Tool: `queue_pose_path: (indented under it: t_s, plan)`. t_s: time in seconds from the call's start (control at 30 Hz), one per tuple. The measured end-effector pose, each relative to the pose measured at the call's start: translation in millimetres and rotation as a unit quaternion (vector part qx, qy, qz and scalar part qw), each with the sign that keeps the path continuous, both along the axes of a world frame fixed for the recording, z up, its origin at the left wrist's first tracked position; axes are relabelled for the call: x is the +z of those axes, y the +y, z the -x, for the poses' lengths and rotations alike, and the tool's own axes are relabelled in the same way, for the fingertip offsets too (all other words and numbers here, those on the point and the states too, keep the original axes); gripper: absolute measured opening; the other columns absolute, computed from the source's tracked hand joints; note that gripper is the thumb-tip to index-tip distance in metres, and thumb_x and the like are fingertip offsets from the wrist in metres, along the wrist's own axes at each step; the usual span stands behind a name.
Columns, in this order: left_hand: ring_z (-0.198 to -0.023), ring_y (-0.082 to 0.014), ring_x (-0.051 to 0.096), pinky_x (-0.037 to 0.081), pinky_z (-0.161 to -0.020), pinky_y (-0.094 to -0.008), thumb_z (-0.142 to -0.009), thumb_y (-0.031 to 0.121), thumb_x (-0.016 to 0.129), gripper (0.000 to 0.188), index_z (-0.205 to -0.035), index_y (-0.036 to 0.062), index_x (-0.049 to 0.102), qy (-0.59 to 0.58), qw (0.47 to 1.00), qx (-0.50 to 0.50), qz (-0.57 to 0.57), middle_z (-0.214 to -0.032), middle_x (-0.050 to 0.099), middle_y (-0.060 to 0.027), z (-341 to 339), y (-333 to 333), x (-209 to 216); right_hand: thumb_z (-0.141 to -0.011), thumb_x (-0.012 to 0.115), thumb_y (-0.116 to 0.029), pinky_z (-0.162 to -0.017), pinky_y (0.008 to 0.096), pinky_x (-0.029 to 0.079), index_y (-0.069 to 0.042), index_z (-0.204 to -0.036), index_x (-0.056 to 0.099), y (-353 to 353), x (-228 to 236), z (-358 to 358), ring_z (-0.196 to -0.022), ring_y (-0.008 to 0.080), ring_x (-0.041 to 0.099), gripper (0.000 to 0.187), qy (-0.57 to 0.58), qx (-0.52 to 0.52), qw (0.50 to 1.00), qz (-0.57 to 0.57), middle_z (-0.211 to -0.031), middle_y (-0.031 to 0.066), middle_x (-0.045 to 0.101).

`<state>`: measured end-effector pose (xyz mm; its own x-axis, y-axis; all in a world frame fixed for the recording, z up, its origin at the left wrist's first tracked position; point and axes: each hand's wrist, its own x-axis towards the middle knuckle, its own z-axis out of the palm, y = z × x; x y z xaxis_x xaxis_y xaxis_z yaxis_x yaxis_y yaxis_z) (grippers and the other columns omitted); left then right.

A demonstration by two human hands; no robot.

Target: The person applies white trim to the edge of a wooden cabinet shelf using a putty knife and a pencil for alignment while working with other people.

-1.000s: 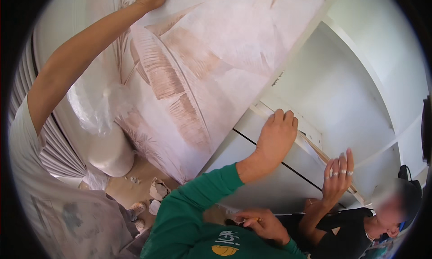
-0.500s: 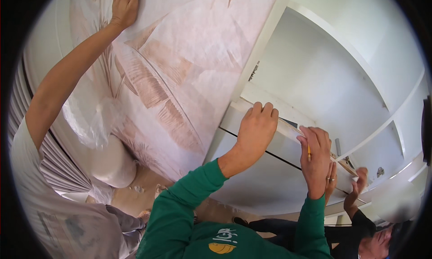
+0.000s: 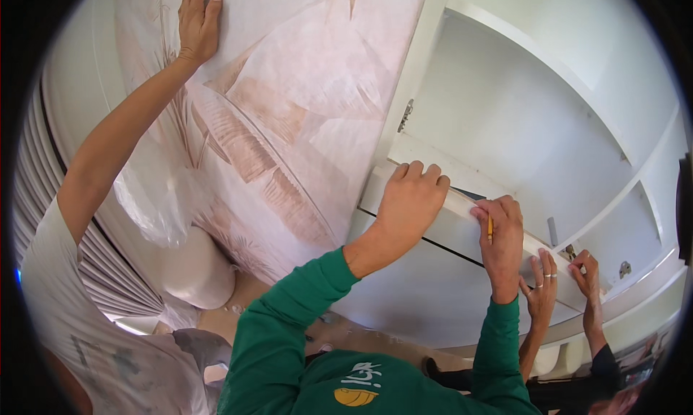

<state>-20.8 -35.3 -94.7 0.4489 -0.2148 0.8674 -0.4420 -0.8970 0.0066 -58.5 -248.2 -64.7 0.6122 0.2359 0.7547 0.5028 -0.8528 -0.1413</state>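
Across the front of a white open cabinet [image 3: 505,90] runs a long white panel [image 3: 460,204] with a narrow top edge. My left hand [image 3: 411,207] is closed over that edge near its left end, fingers curled to the far side. Farther right, my right hand [image 3: 503,245] has its fingers bent at the same edge, with a yellow pencil [image 3: 490,229] held in it. Beyond the edge, a dark flat thing [image 3: 469,193] lies partly hidden between my hands. At the panel's right end are a co-worker's ringed hand [image 3: 541,285] and other hand [image 3: 586,274].
On the left, another person's hand [image 3: 198,25] rests flat on a wall with a leaf pattern [image 3: 289,112]. Metal hinges [image 3: 406,115] sit on the cabinet's sides. Below stand a white rounded object [image 3: 206,271], plastic wrap [image 3: 151,198] and pleated curtains [image 3: 108,271].
The right-hand co-worker's hands have settled at the panel's right end, one coming out from behind my right hand. My own hands stay nearly in place on the edge.
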Motion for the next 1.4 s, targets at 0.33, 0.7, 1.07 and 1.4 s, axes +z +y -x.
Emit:
queue_pose_path:
  t_s: [0.33,0.7,1.07,1.4]
  plan:
    - [-0.100,-0.0257,0.069,0.059,-0.085,-0.0400,-0.088,0.011,0.068,0.023,-0.108,0.0146,0.079,0.025,0.993,-0.107,-0.047,-0.100,0.068,-0.0029,1.6,31.4,22.0,-0.087,0.076,-0.003,-0.090,0.0474,0.047,-0.016,-0.100,0.072,-13.6,-27.8,-15.8,-0.105,0.0317,0.061,0.019,-0.063,0.016,0.998,-0.020,-0.103,0.0059,0.061]
    - [-0.093,-0.0314,0.066,0.056,-0.080,-0.0460,-0.091,-0.006,0.074,0.023,-0.107,0.0092,0.078,0.093,0.979,-0.133,-0.120,-0.095,0.066,-0.0080,-5.5,20.7,41.4,-0.080,0.083,-0.013,-0.102,0.0461,0.049,-0.010,-0.101,0.071,-45.7,-36.9,4.6,-0.113,0.0266,0.063,0.025,-0.053,-0.040,0.998,0.015,-0.108,0.0055,0.061]
    - [-0.092,-0.0337,0.068,0.055,-0.079,-0.0458,-0.092,-0.011,0.073,0.023,-0.109,0.0028,0.079,0.118,0.980,-0.119,-0.103,-0.096,0.070,-0.0120,-9.0,33.7,36.9,-0.099,0.075,-0.006,-0.102,0.0434,0.056,-0.009,-0.117,0.076,-148.5,-33.9,68.4,-0.105,0.0306,0.073,0.018,-0.087,-0.011,0.970,-0.227,-0.109,0.0079,0.077]
    - [-0.091,-0.0354,0.069,0.055,-0.081,-0.0478,-0.093,-0.011,0.069,0.024,-0.108,0.0025,0.081,0.173,0.982,-0.061,-0.036,-0.094,0.070,-0.0134,7.6,20.9,36.6,-0.098,0.084,-0.009,-0.081,0.0413,0.061,-0.008,-0.112,0.080,-215.4,-34.2,70.9,-0.092,0.0316,0.074,0.015,0.004,0.054,0.980,-0.190,-0.102,0.0111,0.079]
